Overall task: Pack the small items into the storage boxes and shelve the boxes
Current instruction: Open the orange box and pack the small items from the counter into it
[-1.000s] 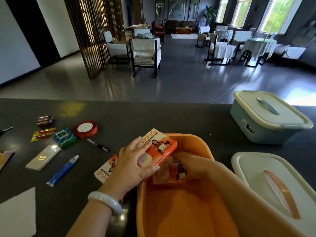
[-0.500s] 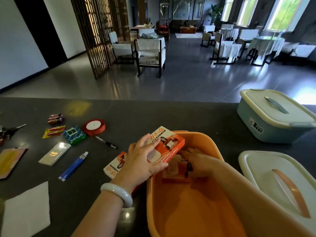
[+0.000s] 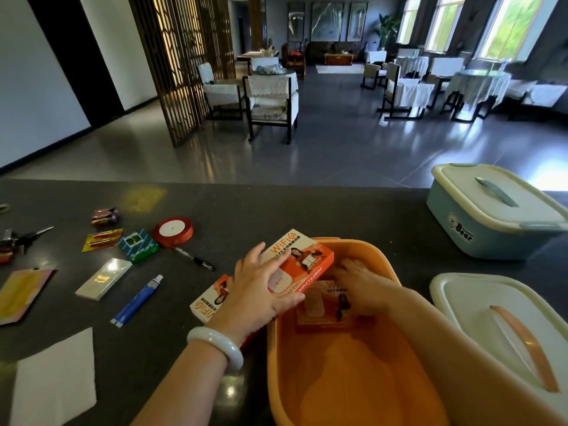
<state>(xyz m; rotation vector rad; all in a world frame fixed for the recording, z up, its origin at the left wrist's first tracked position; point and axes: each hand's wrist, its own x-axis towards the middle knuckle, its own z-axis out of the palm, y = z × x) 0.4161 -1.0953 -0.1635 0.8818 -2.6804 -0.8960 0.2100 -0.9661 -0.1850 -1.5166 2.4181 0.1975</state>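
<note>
The grip of the left hand (image 3: 261, 290) is clasped around an orange WiFi carton (image 3: 299, 259), fingers spread over its top face and thumb under the near edge, so the carton rides tilted over the left rim of the orange storage box (image 3: 347, 382). Held that way it looks poised to drop in flat beside what is already there. The right hand (image 3: 359, 281) reaches inside the orange storage box at its far end and rests on a second WiFi carton (image 3: 325, 305) lying on the floor of the box; whether its grip pinches that carton or merely steadies it I cannot tell, since the fingers are partly hidden behind the raised carton. A third WiFi carton (image 3: 212, 298) lies on the table (image 3: 276, 210) just left of the orange storage box, partly under the left wrist, likely next in line. The lid with the orange handle (image 3: 504, 330) sits just right of the box, off so the box stays open for filling. Farther left of the box wait a blue tube (image 3: 136, 301), a black pen (image 3: 193, 258) and a red ribbon spool (image 3: 173, 232). A closed blue storage box (image 3: 491, 216) stands beyond the lid.
</note>
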